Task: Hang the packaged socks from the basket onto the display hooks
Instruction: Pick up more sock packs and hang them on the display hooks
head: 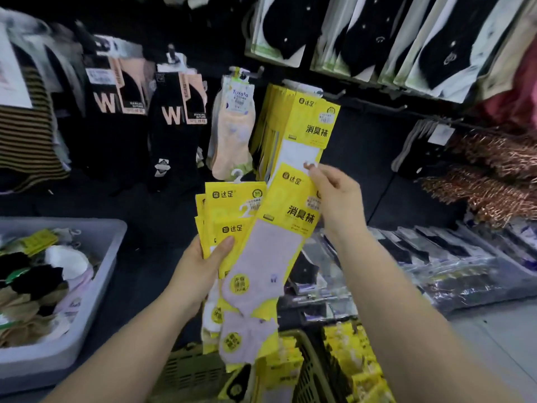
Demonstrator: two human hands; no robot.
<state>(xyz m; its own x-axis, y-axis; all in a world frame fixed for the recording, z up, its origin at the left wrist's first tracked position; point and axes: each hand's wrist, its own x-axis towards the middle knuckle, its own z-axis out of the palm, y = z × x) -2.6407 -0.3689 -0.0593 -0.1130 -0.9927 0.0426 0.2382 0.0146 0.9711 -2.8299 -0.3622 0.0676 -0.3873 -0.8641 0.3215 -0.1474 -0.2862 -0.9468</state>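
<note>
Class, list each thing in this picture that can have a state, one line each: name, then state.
Left hand: gripping a stack of yellow sock packs.
Right hand: pinching the top of one lilac sock pack.
Yellow packs on hook: hanging.
Basket: holds more packs.
Grey tub: full of loose socks.

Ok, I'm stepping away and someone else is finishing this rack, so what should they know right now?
Left hand holds a stack of yellow packs.
Right hand pinches the top of one lilac-sock pack, raised toward the hooks, not yet hung.
Yellow packs already hang on a hook just above.
More packs wait in the basket below.
Left to do: hang this pack, then the stack, then empty the basket.
</note>
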